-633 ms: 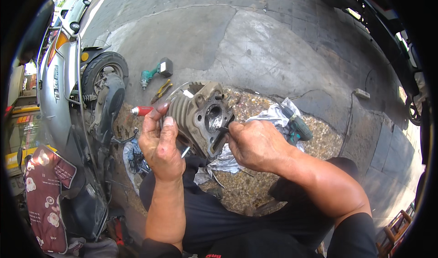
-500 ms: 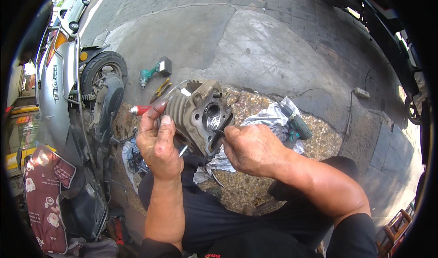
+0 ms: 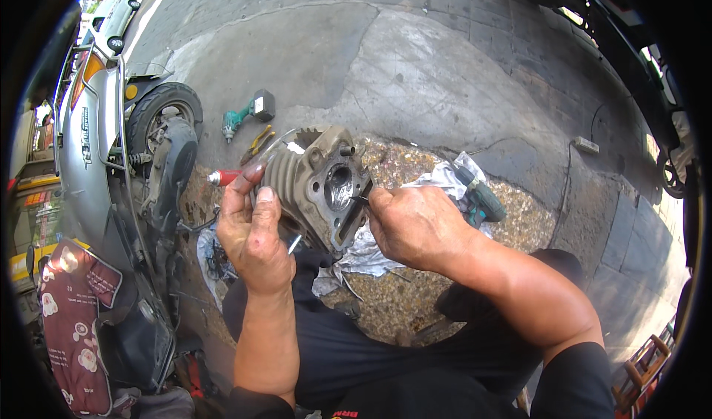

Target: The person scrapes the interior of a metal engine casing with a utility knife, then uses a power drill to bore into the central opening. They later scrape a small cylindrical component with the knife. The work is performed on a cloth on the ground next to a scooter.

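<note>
A grey metal engine cylinder head (image 3: 320,210) with cooling fins and a toothed sprocket is held up above my lap, its flat face with a round chamber turned to the right. My left hand (image 3: 261,245) is closed around its finned left side, thumb on the near side. Beside that face, my right hand (image 3: 419,226) pinches a thin dark tool (image 3: 361,198), its tip near the chamber's lower right edge. Most of the tool is hidden in the fingers, so its kind is unclear. A short bright metal rod (image 3: 295,244) sticks out beneath the head, next to my left hand.
On the ground beyond lie a teal power driver (image 3: 243,115), pliers (image 3: 259,142) and a red spray can (image 3: 222,177). To the right, another power driver (image 3: 482,196) rests on a crumpled whitish rag (image 3: 437,179). A silver scooter (image 3: 104,133) stands at left.
My right hand has shifted slightly up and away along the cylinder head's face, taking the thin tool with it. My left hand keeps its grip on the head.
</note>
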Motion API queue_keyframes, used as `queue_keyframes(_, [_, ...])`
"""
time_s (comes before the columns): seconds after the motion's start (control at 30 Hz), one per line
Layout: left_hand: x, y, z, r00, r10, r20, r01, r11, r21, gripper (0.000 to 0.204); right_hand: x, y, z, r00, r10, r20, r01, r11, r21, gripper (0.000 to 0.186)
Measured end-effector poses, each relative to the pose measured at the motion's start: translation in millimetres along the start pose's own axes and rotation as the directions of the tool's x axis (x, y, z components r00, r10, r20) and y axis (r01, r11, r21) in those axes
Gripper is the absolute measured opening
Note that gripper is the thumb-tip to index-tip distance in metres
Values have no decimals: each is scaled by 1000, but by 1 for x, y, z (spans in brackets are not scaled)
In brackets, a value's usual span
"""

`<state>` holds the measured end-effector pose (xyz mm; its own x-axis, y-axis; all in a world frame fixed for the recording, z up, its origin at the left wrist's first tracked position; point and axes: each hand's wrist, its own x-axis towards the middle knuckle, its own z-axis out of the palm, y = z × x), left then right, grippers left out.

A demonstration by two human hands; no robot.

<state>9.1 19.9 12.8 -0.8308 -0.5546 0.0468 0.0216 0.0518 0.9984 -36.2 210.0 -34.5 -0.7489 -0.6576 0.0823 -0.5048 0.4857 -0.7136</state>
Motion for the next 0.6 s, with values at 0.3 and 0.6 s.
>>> queue_keyframes(0.3, [-2,0,-4,999,28,23,-29,999,22,30,0,-3,1,1000,-16,19,15,998,63,18])
queue_keyframes(0.6, [-1,-2,-4,1000,2,27,-1,999,-37,31,0,-1,3,993,-16,114,8,997,70,18])
